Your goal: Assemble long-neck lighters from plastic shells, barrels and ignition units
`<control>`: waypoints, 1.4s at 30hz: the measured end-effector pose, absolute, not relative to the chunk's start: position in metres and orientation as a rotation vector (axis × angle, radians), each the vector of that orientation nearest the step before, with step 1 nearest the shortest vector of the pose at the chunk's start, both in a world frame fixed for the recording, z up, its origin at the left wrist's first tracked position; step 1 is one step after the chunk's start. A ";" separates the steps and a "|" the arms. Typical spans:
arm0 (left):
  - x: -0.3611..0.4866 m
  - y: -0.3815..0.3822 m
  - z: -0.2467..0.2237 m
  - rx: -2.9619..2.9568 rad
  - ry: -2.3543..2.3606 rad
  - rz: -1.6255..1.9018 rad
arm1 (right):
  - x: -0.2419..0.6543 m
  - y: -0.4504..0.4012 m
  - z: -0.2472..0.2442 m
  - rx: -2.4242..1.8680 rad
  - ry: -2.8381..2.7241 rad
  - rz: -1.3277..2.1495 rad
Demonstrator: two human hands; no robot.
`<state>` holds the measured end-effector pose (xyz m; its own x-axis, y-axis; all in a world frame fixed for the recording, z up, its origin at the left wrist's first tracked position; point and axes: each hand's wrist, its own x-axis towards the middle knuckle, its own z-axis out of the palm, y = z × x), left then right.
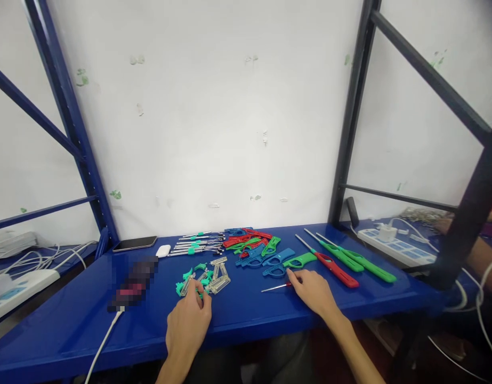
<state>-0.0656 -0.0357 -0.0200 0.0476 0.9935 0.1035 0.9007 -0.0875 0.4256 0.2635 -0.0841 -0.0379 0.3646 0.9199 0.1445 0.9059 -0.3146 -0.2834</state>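
Observation:
My left hand [188, 321] reaches into a small pile of teal plastic triggers [200, 266] and clear plastic lighter tanks [218, 283]. Its fingers are bent together at the pile; what lies between the tips is hidden. My right hand [314, 292] rests on the table, fingers curled over the red handle of a screwdriver [275, 288] whose thin shaft points left. Just beyond these fingers lie a green handle shell [300, 261] and a blue handle shell [278, 261]. Further right are a red long-nosed lighter [336, 270] and two green ones [373, 266].
Metal lighter rods with teal parts [195, 246] lie at the back, beside mixed coloured shells [249, 242]. A phone [134, 244], a white case [163, 250] and a blurred-out device [134, 282] with a white cable occupy the left. Posts flank the blue table [246, 314]; a power strip [393, 248] stands beyond the right post.

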 end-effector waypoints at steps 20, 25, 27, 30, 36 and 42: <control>-0.060 -0.042 -0.023 2.215 1.931 0.547 | 0.261 -0.087 -0.039 -2.305 -1.589 0.055; -0.060 -0.040 -0.023 2.233 1.933 0.530 | 0.264 -0.085 -0.040 -2.283 -1.580 0.070; -0.060 -0.041 -0.023 2.239 1.930 0.518 | 0.265 -0.085 -0.041 -2.287 -1.578 0.077; -0.060 -0.041 -0.022 2.245 1.920 0.500 | 0.265 -0.085 -0.041 -2.299 -1.576 0.080; -0.060 -0.041 -0.022 2.240 1.935 0.511 | 0.264 -0.086 -0.041 -2.302 -1.588 0.072; -0.059 -0.042 -0.021 2.240 1.946 0.501 | 0.263 -0.086 -0.038 -2.278 -1.592 0.063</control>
